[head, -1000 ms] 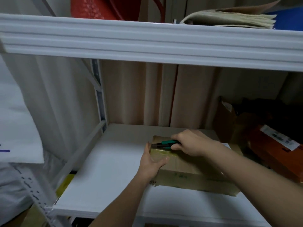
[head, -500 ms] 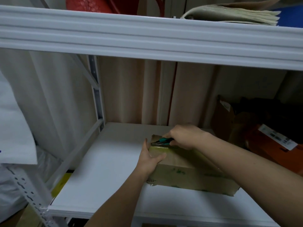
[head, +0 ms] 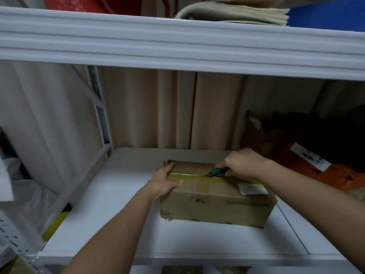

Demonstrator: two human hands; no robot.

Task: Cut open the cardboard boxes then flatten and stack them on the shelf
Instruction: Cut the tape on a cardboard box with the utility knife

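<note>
The right hand (head: 242, 164) is curling its fingers around a green-handled cutter (head: 218, 172), its tip lying in the yellow-taped seam of the cardboard box (head: 215, 200). The left hand (head: 165, 180) is pressing spread fingers over the box's left end. The brown, green-printed, white-labelled box is sitting closed on the white shelf (head: 118, 214).

1. Two arms enter from the bottom edge — both bare from the frame's edge up to the fingers, with no sleeve or cuff showing.
2. The left hand (head: 165, 182) wears no glove; behind its fingers the wrist carries no watch or band.
3. The right hand (head: 242, 165) is likewise ungloved — no ring shows on the knuckles, and the wrist behind them is bare.
</note>
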